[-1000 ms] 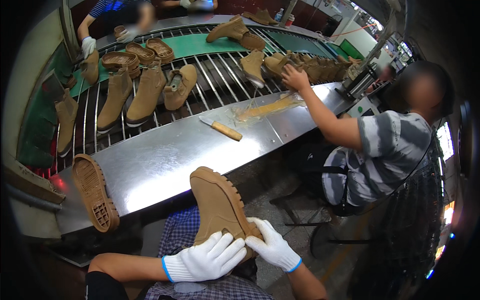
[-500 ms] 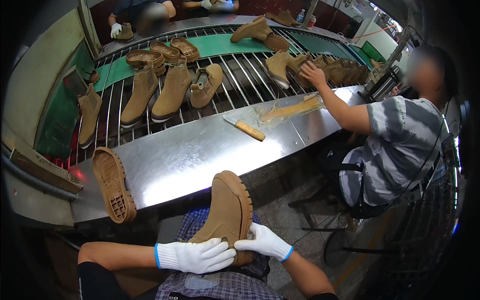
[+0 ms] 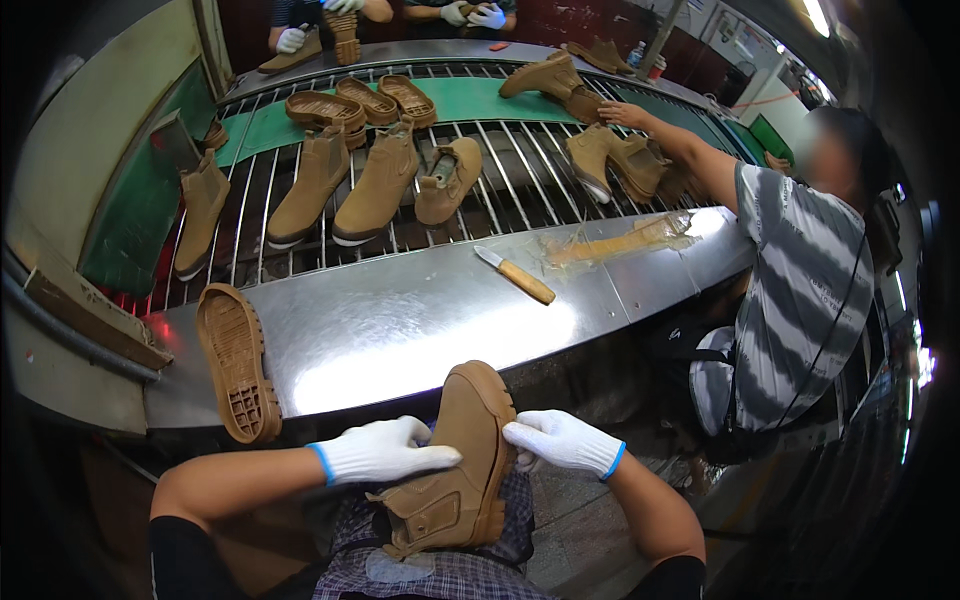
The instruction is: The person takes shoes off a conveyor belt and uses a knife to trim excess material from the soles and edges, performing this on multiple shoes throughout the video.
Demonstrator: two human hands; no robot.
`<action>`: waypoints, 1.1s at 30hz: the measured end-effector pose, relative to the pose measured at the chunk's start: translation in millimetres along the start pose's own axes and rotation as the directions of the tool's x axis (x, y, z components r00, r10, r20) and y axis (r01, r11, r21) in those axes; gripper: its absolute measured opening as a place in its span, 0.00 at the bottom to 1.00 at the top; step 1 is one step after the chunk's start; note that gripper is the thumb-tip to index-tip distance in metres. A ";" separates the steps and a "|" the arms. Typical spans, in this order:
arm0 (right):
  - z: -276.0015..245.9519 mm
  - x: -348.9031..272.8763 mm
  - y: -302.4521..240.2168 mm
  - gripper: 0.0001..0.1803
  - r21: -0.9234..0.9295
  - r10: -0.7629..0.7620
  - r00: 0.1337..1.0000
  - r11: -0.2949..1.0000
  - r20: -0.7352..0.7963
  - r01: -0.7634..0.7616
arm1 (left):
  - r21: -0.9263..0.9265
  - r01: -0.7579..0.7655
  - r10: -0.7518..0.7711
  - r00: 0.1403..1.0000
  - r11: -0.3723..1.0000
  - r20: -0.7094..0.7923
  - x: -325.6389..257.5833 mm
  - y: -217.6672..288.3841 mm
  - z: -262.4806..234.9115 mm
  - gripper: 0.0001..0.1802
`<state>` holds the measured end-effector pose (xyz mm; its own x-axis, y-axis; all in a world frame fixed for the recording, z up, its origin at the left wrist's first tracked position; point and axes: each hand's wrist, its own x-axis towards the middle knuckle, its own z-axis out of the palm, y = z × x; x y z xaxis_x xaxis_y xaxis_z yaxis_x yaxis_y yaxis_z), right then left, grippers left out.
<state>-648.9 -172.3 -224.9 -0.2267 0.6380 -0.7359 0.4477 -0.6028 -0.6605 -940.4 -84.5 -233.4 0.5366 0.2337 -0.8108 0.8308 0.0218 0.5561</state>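
A tan ankle boot (image 3: 440, 455) lies across my lap, toe pointing away from me. Its chunky lugged sole (image 3: 490, 490) runs along the right side. My left hand (image 3: 385, 450), in a white knit glove with a blue cuff, grips the boot's left side, thumb laid flat over the upper. My right hand (image 3: 565, 442), gloved the same way, is closed on the sole's edge near the forefoot, thumb on the rim; its other fingers are partly hidden behind. Left of the boot, a loose tan sole (image 3: 235, 360) rests tread-down on the bench edge.
On the metal bench (image 3: 400, 310) lies a wooden-handled knife (image 3: 515, 275) beside a taped strip (image 3: 625, 238). Boots (image 3: 375, 190) and soles (image 3: 405, 100) stand on the roller conveyor behind. A co-worker (image 3: 800, 270) sits at right, arm stretched over the rollers. Gloved people work across the line.
Both my hands have shifted from the heel toward the forefoot, uncovering the boot's shaft. The co-worker's arm reaches farther across the conveyor. A person opposite now holds up a sole.
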 end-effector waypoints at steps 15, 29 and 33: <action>0.3 -0.9 -12.3 0.41 -0.265 0.014 0.998 0.964 0.060 0.002 | 0.096 -0.049 0.062 0.988 0.994 -0.140 18.3 15.8 27.0 0.68; 32.8 -11.8 -4.9 0.44 -0.369 0.003 0.977 0.926 -0.214 -0.084 | -0.007 -0.070 0.067 0.969 0.998 -0.236 21.5 13.3 38.4 0.67; 46.7 -13.0 29.7 0.44 -0.218 -0.051 0.990 0.976 -0.133 0.021 | -0.042 -0.101 0.090 0.972 0.994 -0.218 23.2 2.6 36.7 0.66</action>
<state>-673.0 -220.9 -241.9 -0.1321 0.7256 -0.6753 0.6210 -0.4704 -0.6270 -920.4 -114.7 -257.4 0.5637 0.4413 -0.6982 0.7653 0.0389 0.6425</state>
